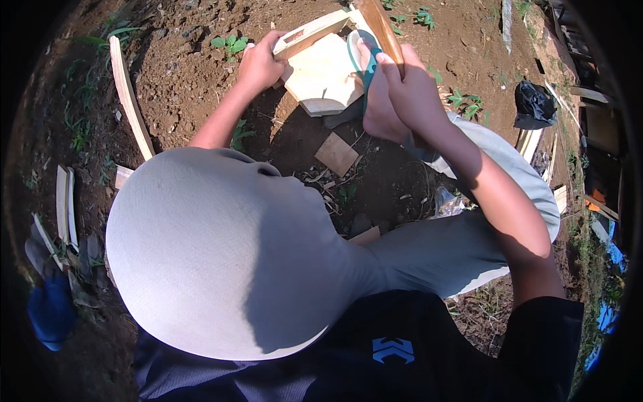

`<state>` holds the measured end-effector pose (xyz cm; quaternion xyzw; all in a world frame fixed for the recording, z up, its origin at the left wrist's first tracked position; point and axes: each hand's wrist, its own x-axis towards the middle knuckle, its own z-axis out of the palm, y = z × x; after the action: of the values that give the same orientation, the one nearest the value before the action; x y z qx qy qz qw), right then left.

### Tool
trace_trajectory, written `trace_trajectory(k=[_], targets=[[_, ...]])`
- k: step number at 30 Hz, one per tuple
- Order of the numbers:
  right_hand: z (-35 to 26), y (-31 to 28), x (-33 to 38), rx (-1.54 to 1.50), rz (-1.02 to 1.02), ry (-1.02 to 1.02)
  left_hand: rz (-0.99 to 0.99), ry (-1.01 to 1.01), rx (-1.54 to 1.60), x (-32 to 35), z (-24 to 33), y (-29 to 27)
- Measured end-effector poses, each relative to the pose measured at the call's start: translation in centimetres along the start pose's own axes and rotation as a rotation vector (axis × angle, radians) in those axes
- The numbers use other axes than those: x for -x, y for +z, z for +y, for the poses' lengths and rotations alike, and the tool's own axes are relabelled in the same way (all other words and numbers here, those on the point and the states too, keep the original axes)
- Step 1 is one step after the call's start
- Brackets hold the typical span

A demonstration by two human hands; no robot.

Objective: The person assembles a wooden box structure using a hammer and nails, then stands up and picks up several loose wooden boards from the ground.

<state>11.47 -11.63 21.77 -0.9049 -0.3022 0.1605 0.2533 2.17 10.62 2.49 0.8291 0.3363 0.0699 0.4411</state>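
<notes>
My left hand (260,65) is closed on the left end of a pale wooden slat (309,35) with a dark slot in it. The slat lies along the far edge of a light wooden board (320,79), which rests low over the ground. My right hand (415,90) grips a smooth brown wooden handle (380,30). This handle slants up past the top of the picture, so the tool's head is hidden. Between the hands, my foot in a green-strapped sandal (365,59) presses on the board's right side.
A small square wood piece (337,154) and shavings lie on the soil below the board. Long wood strips (130,97) lie at left, near a blue object (51,313). A black plastic bag (535,105) sits at right. My bent legs (221,254) fill the middle.
</notes>
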Motion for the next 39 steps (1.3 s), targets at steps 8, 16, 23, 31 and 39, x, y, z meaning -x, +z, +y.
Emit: trace_trajectory(k=[8,16,23,31,39], targets=[[4.7,-1.3,-1.0,0.106,-0.171,0.034,0.085,0.161,-0.095,0.1,-0.1,1.2],[3.1,-0.1,-0.3,0.017,-0.222,0.087,0.048,0.151,-0.042,0.0,-0.2,1.3],[4.0,-1.0,-0.7,0.213,-0.381,-0.109,0.137,0.251,-0.098,-0.3,-2.0,0.8],[3.5,-2.8,-1.6,0.250,-0.455,0.064,0.102,0.203,-0.142,0.0,-0.6,0.9],[2.9,-3.0,-1.5,0.255,-0.477,0.033,0.096,0.172,-0.058,0.1,-0.7,0.9]])
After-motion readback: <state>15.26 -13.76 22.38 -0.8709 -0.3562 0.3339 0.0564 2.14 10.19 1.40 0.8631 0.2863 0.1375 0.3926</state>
